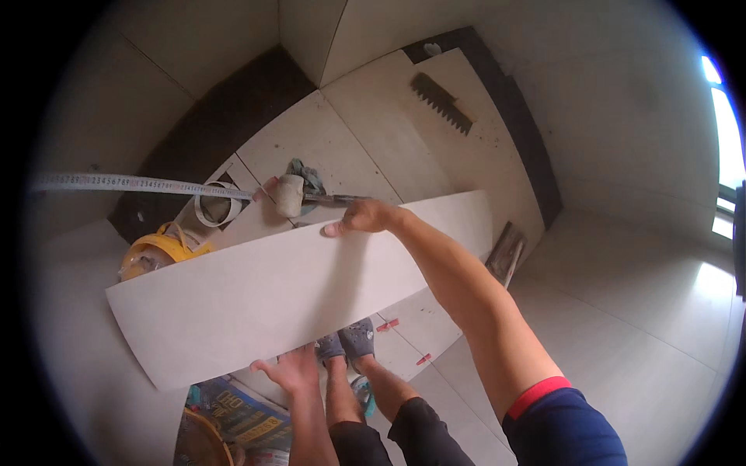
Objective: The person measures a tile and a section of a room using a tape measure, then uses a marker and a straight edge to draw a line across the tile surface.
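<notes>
A long, pale tile strip [225, 303] is held up across the middle of the view, above my feet. My right hand [364, 219] grips its upper edge, with the thumb on the front face. My left hand [287, 365] is at the lower edge, thumb spread out and fingertips hidden behind the tile. Just beyond the tile lie a white-headed mallet [289, 196], a grey cloth [307, 174], a white roll-like ring [203, 208] and a yellow bucket [167, 242], partly hidden by the tile. An extended tape measure [140, 184] crosses at the left.
A notched trowel [439, 101] lies on the tiled floor [350, 132] beside dark wall bands. A flat tool [505, 252] is at the right, red clips [387, 325] near my feet, a bag [241, 419] below left. Tiled walls surround this; a bright window [723, 140] is far right.
</notes>
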Tool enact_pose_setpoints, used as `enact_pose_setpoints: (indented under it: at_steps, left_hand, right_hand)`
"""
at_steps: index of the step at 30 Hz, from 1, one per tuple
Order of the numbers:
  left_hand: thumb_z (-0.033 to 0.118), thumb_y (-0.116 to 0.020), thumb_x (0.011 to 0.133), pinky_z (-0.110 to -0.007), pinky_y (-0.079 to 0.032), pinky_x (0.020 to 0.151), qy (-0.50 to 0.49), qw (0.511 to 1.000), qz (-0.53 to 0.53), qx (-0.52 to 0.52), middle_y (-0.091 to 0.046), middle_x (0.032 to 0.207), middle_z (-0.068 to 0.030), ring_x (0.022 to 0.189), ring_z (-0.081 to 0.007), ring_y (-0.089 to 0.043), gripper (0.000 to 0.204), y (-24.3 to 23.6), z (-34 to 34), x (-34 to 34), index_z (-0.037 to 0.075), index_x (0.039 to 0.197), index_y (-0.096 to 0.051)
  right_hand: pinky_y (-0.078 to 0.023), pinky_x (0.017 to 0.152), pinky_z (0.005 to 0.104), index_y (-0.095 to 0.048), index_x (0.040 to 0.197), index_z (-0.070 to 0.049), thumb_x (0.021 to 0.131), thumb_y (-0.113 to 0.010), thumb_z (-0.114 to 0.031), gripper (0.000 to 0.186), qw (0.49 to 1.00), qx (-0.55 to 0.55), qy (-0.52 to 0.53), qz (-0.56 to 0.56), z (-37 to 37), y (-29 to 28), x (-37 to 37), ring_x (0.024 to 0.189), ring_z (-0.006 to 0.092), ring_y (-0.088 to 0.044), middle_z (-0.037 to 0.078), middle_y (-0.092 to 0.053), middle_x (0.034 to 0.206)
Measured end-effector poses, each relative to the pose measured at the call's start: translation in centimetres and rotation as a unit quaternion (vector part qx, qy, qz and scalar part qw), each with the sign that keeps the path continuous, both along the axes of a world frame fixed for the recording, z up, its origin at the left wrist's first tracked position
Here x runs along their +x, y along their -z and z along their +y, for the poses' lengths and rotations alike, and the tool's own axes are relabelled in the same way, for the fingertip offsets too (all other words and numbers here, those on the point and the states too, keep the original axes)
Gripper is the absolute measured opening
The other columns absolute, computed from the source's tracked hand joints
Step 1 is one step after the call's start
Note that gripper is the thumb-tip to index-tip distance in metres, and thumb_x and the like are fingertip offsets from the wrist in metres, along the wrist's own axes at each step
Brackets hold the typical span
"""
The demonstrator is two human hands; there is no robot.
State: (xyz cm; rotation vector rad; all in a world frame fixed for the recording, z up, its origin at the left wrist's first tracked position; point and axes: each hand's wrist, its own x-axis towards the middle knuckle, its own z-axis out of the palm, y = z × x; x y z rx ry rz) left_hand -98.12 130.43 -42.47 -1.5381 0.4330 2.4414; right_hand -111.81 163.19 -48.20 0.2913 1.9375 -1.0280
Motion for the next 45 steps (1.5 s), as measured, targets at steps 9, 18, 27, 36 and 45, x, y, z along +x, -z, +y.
enact_pose_setpoints:
  at_steps: [9,18,27,36,45]
  left_hand:
    - [0.076,-0.067,0.065,-0.057,-0.024,0.113,-0.089,0.992,0.024,0.088,-0.030,0.156,-0.0087,0.141,-0.0341,-0.029,0.111,4.3,1.9,-0.9,0.017,0.151,-0.031]
    - [0.071,-0.080,0.054,-0.054,-0.027,0.112,-0.059,0.992,0.094,0.064,-0.036,0.152,-0.0063,0.139,-0.0302,-0.031,0.118,7.7,2.3,0.0,0.014,0.148,-0.035]
    - [0.077,-0.074,0.057,-0.052,-0.021,0.116,-0.085,0.987,0.105,0.082,-0.033,0.154,-0.0094,0.142,-0.0307,-0.027,0.120,8.9,2.5,-0.5,0.012,0.149,-0.032]
    - [0.080,-0.044,0.084,-0.050,-0.018,0.119,-0.106,0.993,0.017,0.048,-0.027,0.157,-0.0180,0.144,-0.0345,-0.024,0.103,7.8,2.2,0.4,0.002,0.149,-0.029]
    - [0.024,-0.057,0.094,-0.045,-0.049,0.088,0.499,0.619,0.002,-0.606,-0.065,0.109,-0.0232,0.107,-0.0384,-0.060,0.032,16.2,-10.0,4.5,-0.001,0.113,-0.063]
  right_hand:
    - [-0.042,0.103,0.0429,-0.069,0.113,0.005,0.064,-0.068,-0.081,0.098,0.999,0.034,-0.026,-0.006,1.0,1.8,-4.0,0.121,0.0398,-0.055,0.026,-0.063,0.122]
    - [-0.039,0.105,0.0423,-0.069,0.114,0.003,0.065,-0.069,-0.078,0.095,0.997,0.066,-0.038,-0.012,0.7,3.7,-5.6,0.124,0.0388,-0.053,0.025,-0.062,0.125]
    - [-0.039,0.106,0.0420,-0.069,0.116,0.001,0.066,-0.066,-0.081,0.096,0.992,0.106,-0.069,0.009,0.8,6.2,-6.5,0.127,0.0378,-0.051,0.024,-0.062,0.126]
    - [-0.045,0.090,0.0337,-0.068,0.111,-0.001,0.092,-0.062,-0.052,0.055,0.998,0.050,0.008,0.043,-0.5,6.2,-5.2,0.096,0.0187,-0.059,0.009,-0.067,0.100]
    - [-0.042,0.096,0.0344,-0.052,0.135,-0.005,0.100,-0.054,-0.041,0.050,0.906,0.159,-0.112,0.376,3.6,8.4,1.5,0.109,0.0185,-0.055,0.010,-0.061,0.121]
